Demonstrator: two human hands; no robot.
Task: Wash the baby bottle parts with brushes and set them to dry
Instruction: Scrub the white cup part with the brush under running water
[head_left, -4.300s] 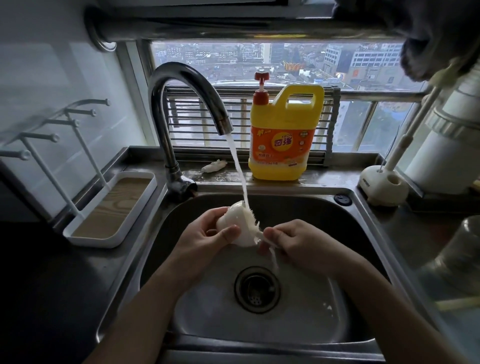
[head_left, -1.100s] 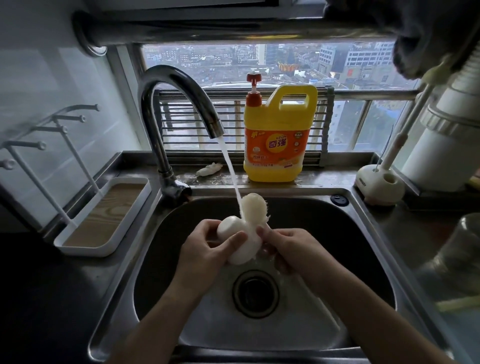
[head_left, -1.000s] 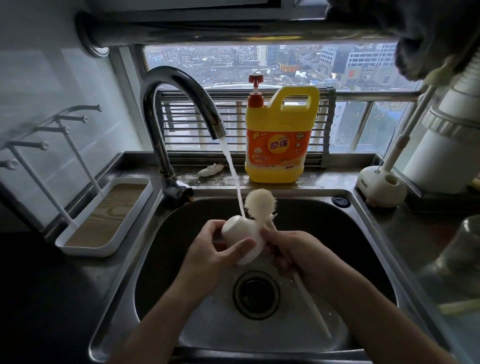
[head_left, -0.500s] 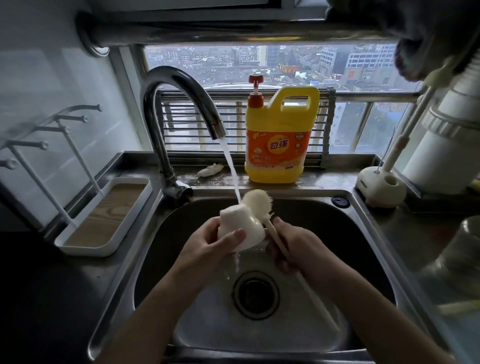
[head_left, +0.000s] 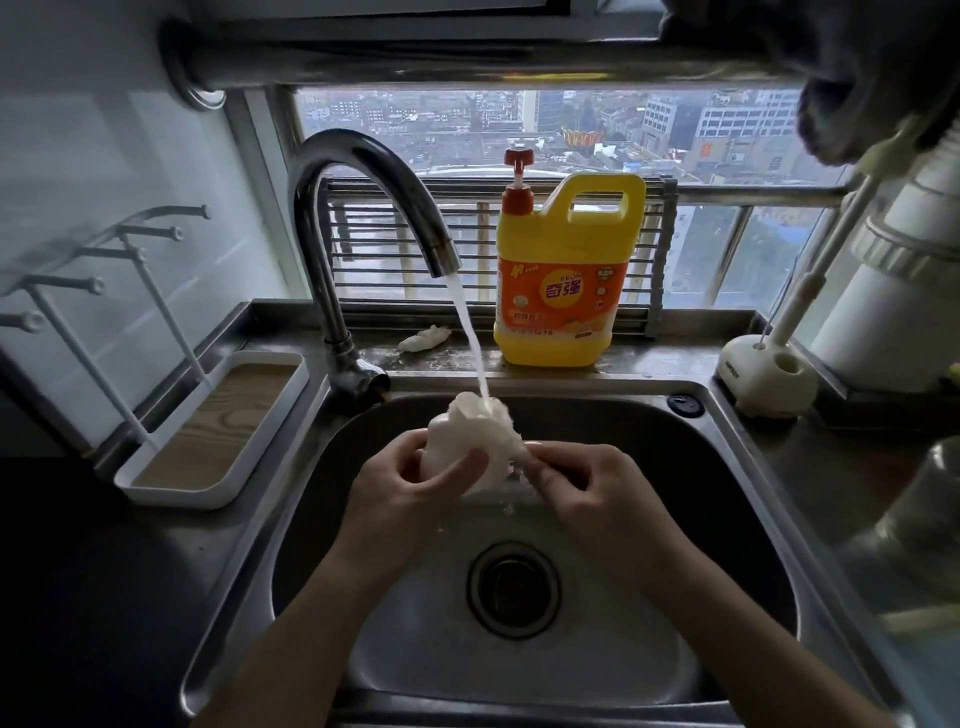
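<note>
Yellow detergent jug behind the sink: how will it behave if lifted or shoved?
The yellow plastic detergent jug with red pump is opaque, so fill level is hidden; possibly heavy. Its moulded top handle should give a secure lift. Broad base on the wet-looking steel ledge: likely slides before tipping.

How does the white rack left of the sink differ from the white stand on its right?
The rack is a flat rectangular tray with a wood-look floor and thin slanted pegs; the stand is a rounded lump with holes on top. The rack's pegs are bare, while the stand holds a long-handled tool. Both are white and sit on the steel counter.
</note>
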